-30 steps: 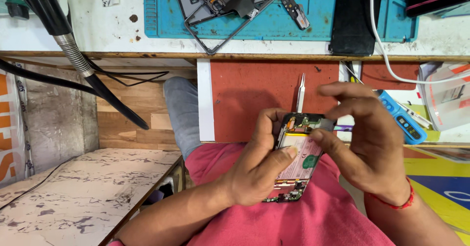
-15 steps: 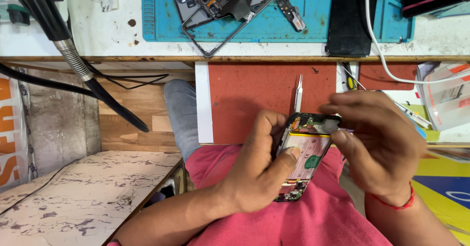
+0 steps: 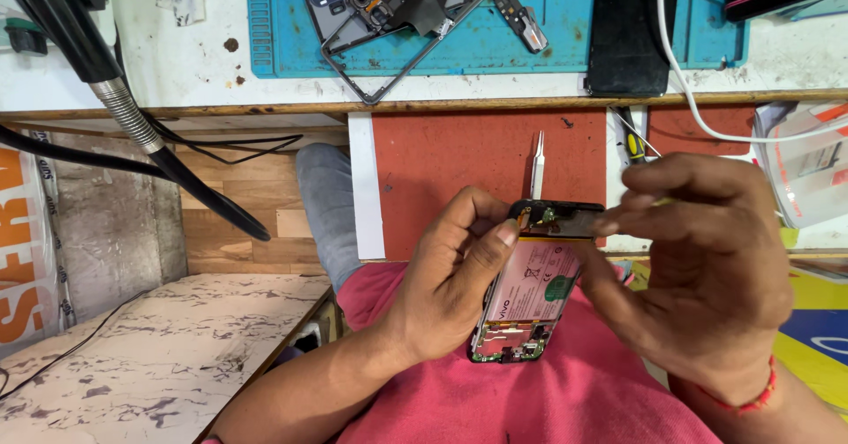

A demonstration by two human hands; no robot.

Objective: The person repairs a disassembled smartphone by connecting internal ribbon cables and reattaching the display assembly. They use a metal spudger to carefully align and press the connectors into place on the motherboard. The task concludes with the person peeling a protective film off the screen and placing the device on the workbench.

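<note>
The left hand clasps the opened phone over the lap; the right hand pinches its top edge (tool hidden). Best steady both wrists, working gently.

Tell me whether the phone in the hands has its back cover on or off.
Off: the phone shows its pink battery and bare circuit boards, gripped by the left hand, right hand at its top.

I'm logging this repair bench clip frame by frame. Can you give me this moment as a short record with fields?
left hand: left hand grips the opened phone from its left edge, thumb near the top
right hand: right hand fingers pinch at the phone's top end
phone: back off, pink battery showing
behind phone: tweezers on red mat
bench: blue mat with a phone frame
</note>
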